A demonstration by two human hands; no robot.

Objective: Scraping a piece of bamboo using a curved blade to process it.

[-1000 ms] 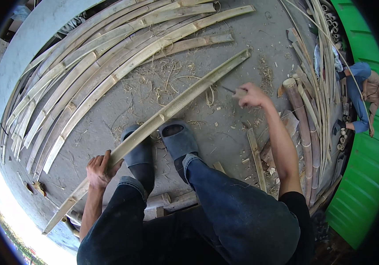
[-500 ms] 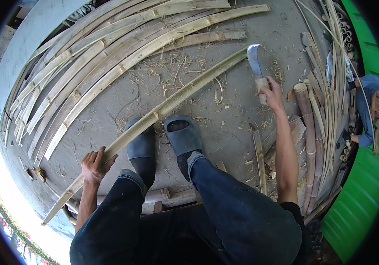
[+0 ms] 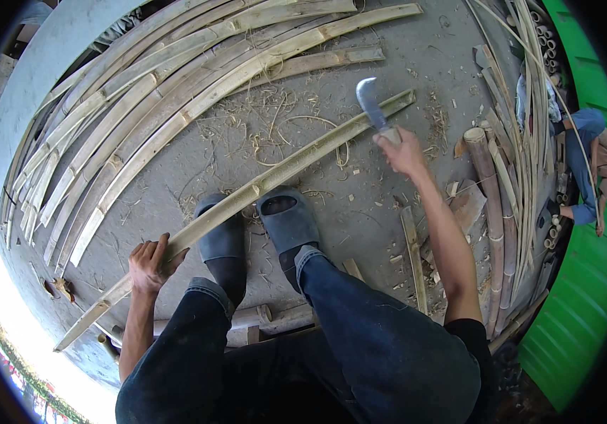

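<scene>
A long split bamboo strip [image 3: 286,168], hollow side up, slants from the lower left to the upper right above my feet. My left hand [image 3: 153,263] is closed round it toward its near end. In my right hand [image 3: 401,150] is the handle of a billhook [image 3: 370,99] with a curved, hooked steel blade. The blade crosses over the strip close to its far end; whether the two touch I cannot tell. My fingers hide most of the handle.
Several split bamboo strips [image 3: 169,127] lie at the far left. Thin shavings [image 3: 282,127] litter the concrete floor. Whole bamboo poles [image 3: 487,184] and slender slats [image 3: 529,141] line the right side, where another person [image 3: 586,162] sits near a green sheet [image 3: 572,332].
My right hand has moved left and slightly down, carrying the billhook's blade across the strip. The strip's far end has dropped a little and shifted right. My left hand keeps its grip.
</scene>
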